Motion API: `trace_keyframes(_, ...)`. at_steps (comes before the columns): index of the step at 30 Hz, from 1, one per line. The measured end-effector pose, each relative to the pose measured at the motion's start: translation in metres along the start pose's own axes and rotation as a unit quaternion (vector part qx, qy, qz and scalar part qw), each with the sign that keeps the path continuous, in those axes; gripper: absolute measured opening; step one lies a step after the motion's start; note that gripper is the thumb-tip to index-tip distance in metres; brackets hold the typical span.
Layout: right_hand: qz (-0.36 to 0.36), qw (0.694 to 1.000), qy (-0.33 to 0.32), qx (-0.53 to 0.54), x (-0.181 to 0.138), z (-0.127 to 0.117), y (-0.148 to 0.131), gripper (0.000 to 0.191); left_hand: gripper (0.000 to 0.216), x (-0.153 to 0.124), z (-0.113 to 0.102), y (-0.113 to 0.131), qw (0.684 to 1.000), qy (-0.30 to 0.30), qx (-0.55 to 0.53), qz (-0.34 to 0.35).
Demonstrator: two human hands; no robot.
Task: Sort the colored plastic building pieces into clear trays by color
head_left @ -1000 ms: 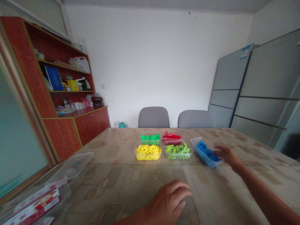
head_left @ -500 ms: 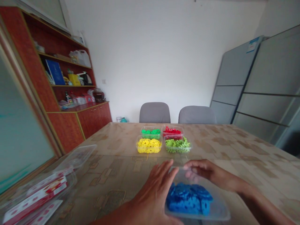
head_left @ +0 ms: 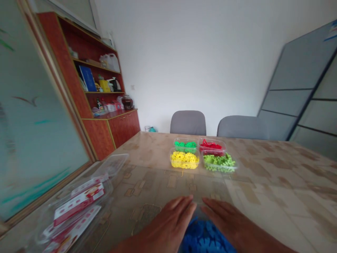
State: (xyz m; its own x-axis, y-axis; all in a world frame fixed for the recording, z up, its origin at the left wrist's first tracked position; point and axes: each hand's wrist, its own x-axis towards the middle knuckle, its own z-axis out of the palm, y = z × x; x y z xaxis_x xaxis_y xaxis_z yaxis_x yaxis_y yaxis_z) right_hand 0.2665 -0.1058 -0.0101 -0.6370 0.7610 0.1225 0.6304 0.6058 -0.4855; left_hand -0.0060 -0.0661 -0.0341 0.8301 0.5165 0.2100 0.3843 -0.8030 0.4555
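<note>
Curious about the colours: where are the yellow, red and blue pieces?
yellow pieces [head_left: 184, 160]: head view, pile's middle.
red pieces [head_left: 211, 145]: head view, pile's middle.
blue pieces [head_left: 205, 240]: head view, visible middle.

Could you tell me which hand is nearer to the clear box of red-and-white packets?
Left. The left hand lies right of the clear box; the right hand is farther right, beyond the blue pieces.

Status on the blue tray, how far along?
Done: blue tray sits at the near edge, apart from the others. In hand: left hand and right hand lie flat, angled together over its far end; no grip visible. Left: green tray, red tray, yellow tray and lime tray sit untouched mid-table.
</note>
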Motion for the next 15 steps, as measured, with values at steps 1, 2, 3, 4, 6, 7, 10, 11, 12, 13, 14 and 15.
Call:
trace_keyframes(1,-0.019,1.0,0.001,-0.014,-0.002,0.01,0.008,0.067,0.079,0.0,-0.003,0.004,1.0,-0.006,-0.005,-0.008)
trace_keyframes(2,-0.022,0.999,0.01,-0.029,-0.004,0.021,0.018,0.063,0.076,0.0,-0.005,0.009,1.0,-0.012,-0.009,-0.016)
trace_keyframes(3,-0.017,0.999,0.014,-0.044,-0.005,0.034,0.03,0.063,0.073,0.0,-0.008,0.013,1.0,-0.015,-0.012,-0.02)
trace_keyframes(4,-0.022,0.998,0.024,-0.058,-0.005,0.046,0.041,0.065,0.07,0.0,-0.012,0.018,0.999,-0.015,-0.016,-0.023)
trace_keyframes(6,-0.037,0.995,0.051,-0.073,-0.003,0.069,0.061,0.07,0.066,-0.002,-0.023,0.025,0.999,-0.013,-0.027,-0.028)
trace_keyframes(7,-0.037,0.995,0.054,-0.075,-0.002,0.078,0.069,0.072,0.065,-0.003,-0.03,0.027,0.999,-0.017,-0.035,-0.028)
trace_keyframes(10,-0.039,0.995,0.054,-0.073,0.005,0.093,0.081,0.076,0.071,-0.005,-0.056,0.018,0.997,-0.053,-0.047,-0.037)
trace_keyframes(11,-0.037,0.996,0.052,-0.069,0.007,0.095,0.081,0.076,0.073,-0.004,-0.065,0.007,0.996,-0.059,-0.034,-0.054)
trace_keyframes(12,-0.034,0.996,0.05,-0.064,0.008,0.095,0.08,0.075,0.069,-0.004,-0.072,-0.007,0.996,-0.035,-0.004,-0.086)
trace_keyframes(13,-0.029,0.997,0.048,-0.058,0.01,0.093,0.078,0.074,0.063,-0.003,-0.079,-0.025,0.99,-0.002,0.046,-0.132)
trace_keyframes(14,-0.024,0.997,0.046,-0.051,0.011,0.089,0.073,0.073,0.058,-0.004,-0.084,-0.046,0.973,0.036,0.111,-0.197)
trace_keyframes(15,-0.021,0.998,0.042,-0.044,0.012,0.083,0.067,0.071,0.055,-0.006,-0.089,-0.068,0.942,0.074,0.175,-0.278)
